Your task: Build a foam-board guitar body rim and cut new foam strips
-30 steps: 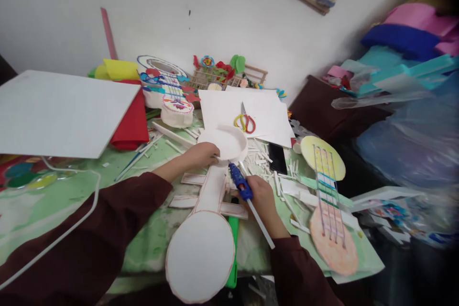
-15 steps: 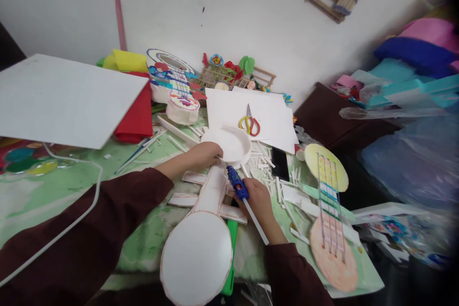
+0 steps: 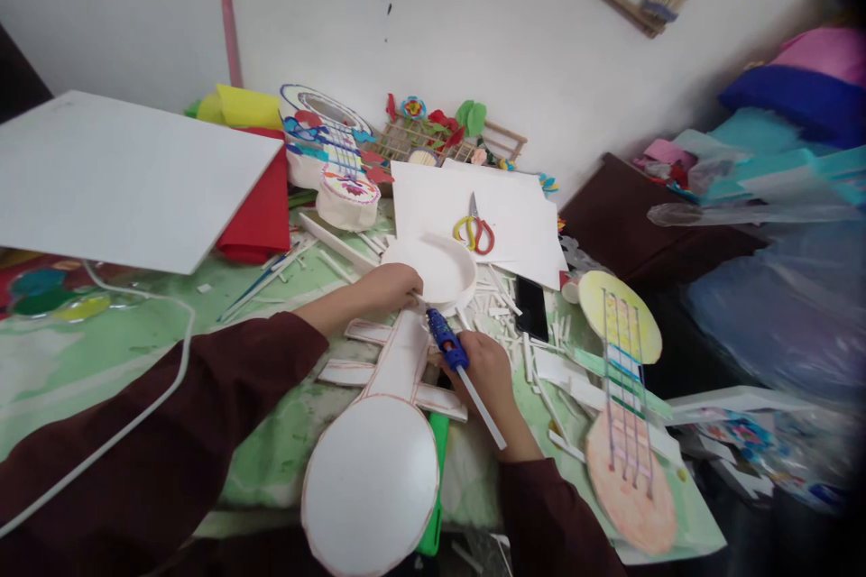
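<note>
Left hand (image 3: 394, 288) pinched the white form (image 3: 404, 353) at its raised rim (image 3: 465, 290), seemingly steadying it; right hand (image 3: 491, 371) gripped the glue gun (image 3: 445, 336), aimed there.

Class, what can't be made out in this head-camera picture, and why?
All in the head view:
Grip of the blue glue gun: hidden by the right hand.
Whether the left hand pinches anything: too small.
Top of the wooden rack: cut off by the upper edge.
Contents of the bluish plastic bag: blurred.
</note>
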Tool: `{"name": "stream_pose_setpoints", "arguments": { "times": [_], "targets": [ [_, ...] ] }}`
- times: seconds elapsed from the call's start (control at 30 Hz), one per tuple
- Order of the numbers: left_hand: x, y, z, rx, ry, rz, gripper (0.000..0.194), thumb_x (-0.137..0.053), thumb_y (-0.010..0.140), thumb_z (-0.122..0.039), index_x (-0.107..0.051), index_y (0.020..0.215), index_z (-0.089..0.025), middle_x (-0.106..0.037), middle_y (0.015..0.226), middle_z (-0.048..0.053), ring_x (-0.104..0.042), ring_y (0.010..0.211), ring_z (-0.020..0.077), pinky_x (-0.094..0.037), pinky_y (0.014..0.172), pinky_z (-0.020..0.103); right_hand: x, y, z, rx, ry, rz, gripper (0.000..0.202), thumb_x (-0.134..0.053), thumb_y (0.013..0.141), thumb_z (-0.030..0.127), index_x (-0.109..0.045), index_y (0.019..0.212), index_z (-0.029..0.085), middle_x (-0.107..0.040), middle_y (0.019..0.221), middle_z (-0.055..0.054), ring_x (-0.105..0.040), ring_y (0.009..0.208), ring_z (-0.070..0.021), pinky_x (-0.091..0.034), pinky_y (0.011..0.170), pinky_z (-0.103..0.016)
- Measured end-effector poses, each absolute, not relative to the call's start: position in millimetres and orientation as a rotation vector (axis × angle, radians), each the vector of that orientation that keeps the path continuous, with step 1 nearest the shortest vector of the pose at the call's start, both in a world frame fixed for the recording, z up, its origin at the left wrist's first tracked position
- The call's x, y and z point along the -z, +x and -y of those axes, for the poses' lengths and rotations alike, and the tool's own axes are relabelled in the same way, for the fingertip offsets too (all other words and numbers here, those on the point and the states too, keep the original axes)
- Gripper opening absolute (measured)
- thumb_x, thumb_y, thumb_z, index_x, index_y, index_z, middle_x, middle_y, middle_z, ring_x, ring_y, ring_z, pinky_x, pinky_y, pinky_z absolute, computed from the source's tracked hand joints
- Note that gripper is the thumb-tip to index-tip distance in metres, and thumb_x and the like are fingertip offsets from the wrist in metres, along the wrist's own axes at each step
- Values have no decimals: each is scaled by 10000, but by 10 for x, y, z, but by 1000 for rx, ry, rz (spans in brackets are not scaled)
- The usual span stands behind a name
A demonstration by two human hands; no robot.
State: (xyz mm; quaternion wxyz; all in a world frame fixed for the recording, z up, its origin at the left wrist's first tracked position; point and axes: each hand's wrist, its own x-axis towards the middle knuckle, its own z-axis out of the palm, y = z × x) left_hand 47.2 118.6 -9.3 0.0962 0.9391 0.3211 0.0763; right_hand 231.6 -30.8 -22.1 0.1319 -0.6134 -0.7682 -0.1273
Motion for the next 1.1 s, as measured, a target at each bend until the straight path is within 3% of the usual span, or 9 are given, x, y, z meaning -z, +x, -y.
{"name": "stream_pose_setpoints", "arguments": {
  "times": [1.1],
  "targets": [
    [6, 472, -1137, -153, 2757, -1032, 243, -565, 741, -226, -718, 922, -174, -706, 960, 72, -626, 899, 213, -431, 746, 263, 304, 2322, 316, 401, -1882, 2151, 323, -508, 844, 478, -540, 708, 187, -612, 653, -45, -537, 629, -162, -263, 600, -266]
  ]
}}
